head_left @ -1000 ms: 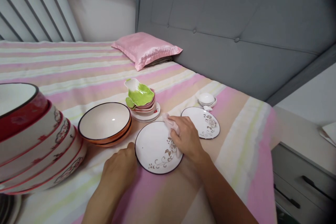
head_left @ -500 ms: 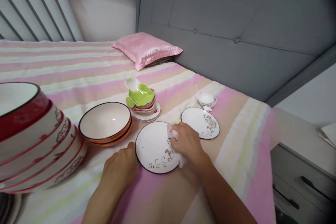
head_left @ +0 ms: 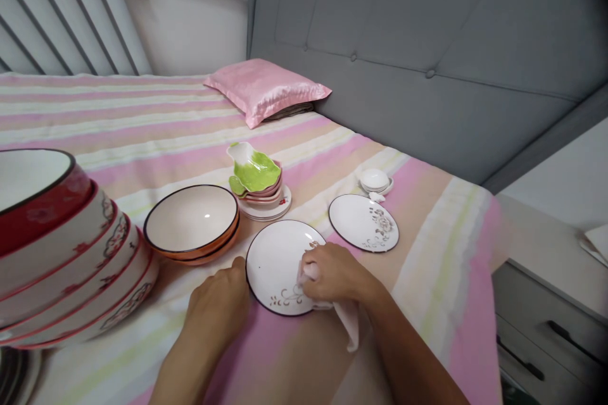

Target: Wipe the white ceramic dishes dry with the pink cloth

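A white plate (head_left: 273, 259) with a dark rim and brown floral pattern lies on the striped bedspread in front of me. My right hand (head_left: 335, 275) is closed on a pale pink cloth (head_left: 349, 319) and presses it on the plate's near right part. My left hand (head_left: 218, 310) rests at the plate's left edge, its fingers curled against the rim. A second matching plate (head_left: 363, 221) lies just to the right.
Stacked orange bowls (head_left: 192, 224) sit left of the plate. A tall tilted stack of red-patterned bowls (head_left: 61, 253) fills the near left. Green leaf dishes on small plates (head_left: 256, 180) and small white saucers (head_left: 375, 180) lie behind. Pink pillow (head_left: 263, 85), grey headboard (head_left: 427, 57), bedside drawers (head_left: 546, 316) at right.
My right hand has slid the cloth from the plate's far right rim down toward me, across its right side. The left hand has stayed at the plate's edge.
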`<state>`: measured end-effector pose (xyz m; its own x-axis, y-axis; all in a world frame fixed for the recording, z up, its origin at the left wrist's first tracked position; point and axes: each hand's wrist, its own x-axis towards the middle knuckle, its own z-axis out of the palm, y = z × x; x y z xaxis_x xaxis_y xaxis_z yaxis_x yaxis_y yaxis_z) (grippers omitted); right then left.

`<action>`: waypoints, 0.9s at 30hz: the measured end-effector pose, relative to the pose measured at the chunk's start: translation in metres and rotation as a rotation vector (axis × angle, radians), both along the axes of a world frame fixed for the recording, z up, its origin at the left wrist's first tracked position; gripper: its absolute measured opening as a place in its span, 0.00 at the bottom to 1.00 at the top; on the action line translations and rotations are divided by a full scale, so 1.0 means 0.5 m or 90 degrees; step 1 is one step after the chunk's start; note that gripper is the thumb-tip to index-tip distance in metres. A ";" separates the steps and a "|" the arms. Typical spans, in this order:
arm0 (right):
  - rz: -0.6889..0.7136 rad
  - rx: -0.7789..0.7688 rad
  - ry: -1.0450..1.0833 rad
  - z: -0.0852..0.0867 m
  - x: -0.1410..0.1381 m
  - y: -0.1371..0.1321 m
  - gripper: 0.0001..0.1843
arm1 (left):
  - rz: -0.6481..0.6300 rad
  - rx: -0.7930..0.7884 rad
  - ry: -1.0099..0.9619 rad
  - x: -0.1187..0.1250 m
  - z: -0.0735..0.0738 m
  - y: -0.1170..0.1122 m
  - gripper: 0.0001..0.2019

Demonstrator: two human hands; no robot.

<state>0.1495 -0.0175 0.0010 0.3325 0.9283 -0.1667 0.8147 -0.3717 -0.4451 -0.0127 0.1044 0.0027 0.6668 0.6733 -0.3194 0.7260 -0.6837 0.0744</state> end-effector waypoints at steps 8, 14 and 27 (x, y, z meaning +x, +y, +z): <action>0.160 0.023 0.221 0.000 -0.018 0.005 0.16 | -0.007 0.009 0.022 0.000 0.003 -0.003 0.15; 0.253 0.101 0.278 -0.006 -0.017 0.012 0.18 | -0.004 0.004 0.033 0.002 0.004 -0.002 0.15; 0.235 0.223 0.163 -0.040 -0.056 0.040 0.15 | -0.013 -0.001 0.036 0.001 0.007 -0.001 0.13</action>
